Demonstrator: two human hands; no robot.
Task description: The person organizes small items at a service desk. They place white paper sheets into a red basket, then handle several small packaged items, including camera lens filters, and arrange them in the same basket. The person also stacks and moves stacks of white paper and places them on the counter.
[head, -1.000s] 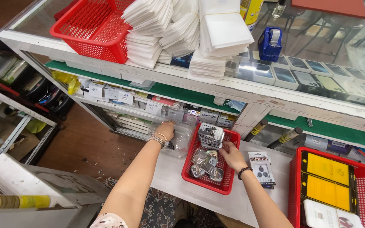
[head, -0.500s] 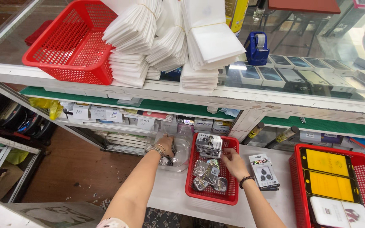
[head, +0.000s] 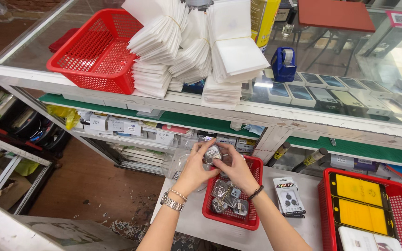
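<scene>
A white tabletop (head: 275,223) sits below a glass shop counter (head: 331,93). Left hand (head: 196,165) and right hand (head: 235,166) meet, fingers pinching a small clear packet (head: 212,153) above the small red basket (head: 238,218)

A low white tabletop (head: 196,223) sits near, below a glass counter. On it stand a small red basket (head: 231,216) of clear packets, a flat carded pack (head: 290,197) just right of the basket, and a larger red basket (head: 398,204) at the right edge, holding yellow sheets. Farther off, the glass counter (head: 340,100) carries a big red basket (head: 96,51) at left, bundles of white sleeves (head: 196,46) in the middle — stacked and banded — and a blue tape dispenser (head: 283,64) to their right.
</scene>
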